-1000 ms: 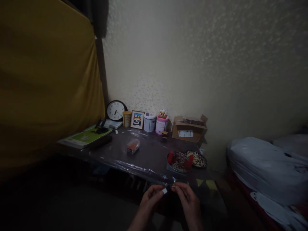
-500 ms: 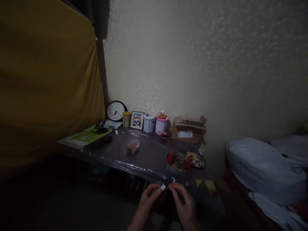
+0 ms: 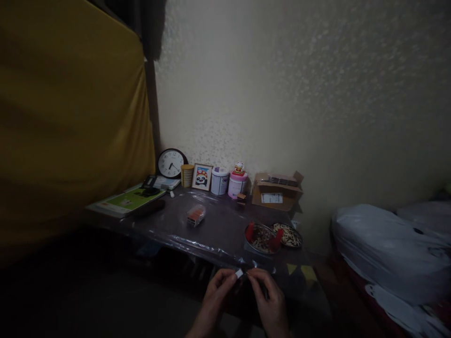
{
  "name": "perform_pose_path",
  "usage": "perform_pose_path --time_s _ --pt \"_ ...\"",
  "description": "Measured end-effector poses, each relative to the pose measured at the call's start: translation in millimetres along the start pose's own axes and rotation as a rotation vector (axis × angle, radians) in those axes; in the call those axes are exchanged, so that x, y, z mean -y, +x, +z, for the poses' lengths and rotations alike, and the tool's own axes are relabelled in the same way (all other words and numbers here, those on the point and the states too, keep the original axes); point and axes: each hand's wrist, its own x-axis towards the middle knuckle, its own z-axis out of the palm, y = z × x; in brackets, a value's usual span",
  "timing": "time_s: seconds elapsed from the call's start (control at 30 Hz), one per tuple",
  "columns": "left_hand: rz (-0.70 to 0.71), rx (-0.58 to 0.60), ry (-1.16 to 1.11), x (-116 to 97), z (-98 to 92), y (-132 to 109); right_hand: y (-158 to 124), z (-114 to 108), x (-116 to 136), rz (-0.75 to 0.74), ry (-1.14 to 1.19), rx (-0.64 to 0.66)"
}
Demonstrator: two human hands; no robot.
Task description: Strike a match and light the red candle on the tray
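Observation:
Just off the table's front edge, my left hand [image 3: 219, 292] pinches a small white rectangular piece [image 3: 239, 273] between thumb and forefinger. Its exact kind is too small to tell. My right hand [image 3: 268, 295] is close beside it, thumb and fingertips pressed together; whatever is between them is too small and dark to make out. A narrow gap separates the fingertips of the two hands. Beyond them on the table stands a round tin [image 3: 261, 238] of dark bits with red pieces at its rim. A second round dish [image 3: 288, 234] of pale, thin pieces adjoins it.
A clear plastic pack with orange contents [image 3: 196, 216] lies mid-table [image 3: 218, 230]. Along the wall stand a clock [image 3: 172, 163], a yellow cup [image 3: 187, 175], a panda picture [image 3: 202, 177], two tubs [image 3: 220, 182] and a cardboard box [image 3: 275, 191]. Green books [image 3: 128, 201] lie left; a white bag [image 3: 380, 249] sits right.
The view has shifted very slightly, so the table things appear a little lower and to the right. Both hands keep nearly the same pose and the white piece stays in my left hand.

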Motion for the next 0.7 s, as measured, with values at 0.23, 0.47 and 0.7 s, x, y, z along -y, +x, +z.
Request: perform_pose_path --time_s 0.23,0.47,0.7 --pt "0.0 0.006 0.004 -1.9 -0.3 -0.8 -1.1 1.0 -5.5 -0.015 -0.031 0.008" --pt "0.022 -0.018 0.022 -4.4 1.9 -1.5 1.0 -0.5 2.5 -0.047 -0.043 -0.005" --pt "0.046 -0.02 0.032 -4.7 1.3 -0.4 0.9 2.7 -2.7 -0.106 -0.087 0.014"
